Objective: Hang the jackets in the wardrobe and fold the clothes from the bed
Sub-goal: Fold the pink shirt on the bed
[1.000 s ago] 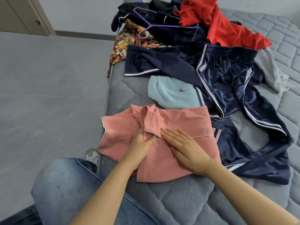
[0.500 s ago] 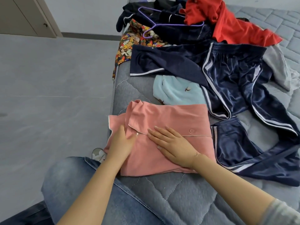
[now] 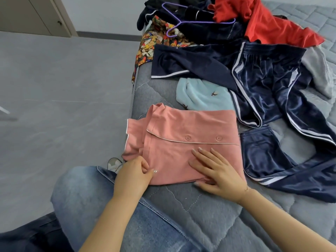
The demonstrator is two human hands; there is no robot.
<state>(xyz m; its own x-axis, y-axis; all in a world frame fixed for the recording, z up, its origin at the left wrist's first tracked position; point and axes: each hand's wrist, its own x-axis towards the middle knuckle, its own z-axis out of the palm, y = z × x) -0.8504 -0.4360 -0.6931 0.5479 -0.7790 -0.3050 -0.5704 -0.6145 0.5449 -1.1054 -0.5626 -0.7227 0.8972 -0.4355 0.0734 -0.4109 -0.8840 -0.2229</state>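
Pink shirt (image 3: 181,144) lies folded near the bed (image 3: 200,211) edge, buttons up, just beside the light blue garment (image 3: 203,95) and navy trousers (image 3: 269,88). Left hand (image 3: 134,173) pinches the shirt's near-left corner, fingers curled. Right hand (image 3: 218,171) rests flat on it, fingers spread.

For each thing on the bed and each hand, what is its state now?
Pink shirt: folded, flat.
Left hand: pinches the shirt's near left edge.
Right hand: flat on the shirt.
Navy trousers: unfolded, spread out.
Light blue garment: crumpled.
Red garment: crumpled on the pile.
Purple hanger: lying on the pile.
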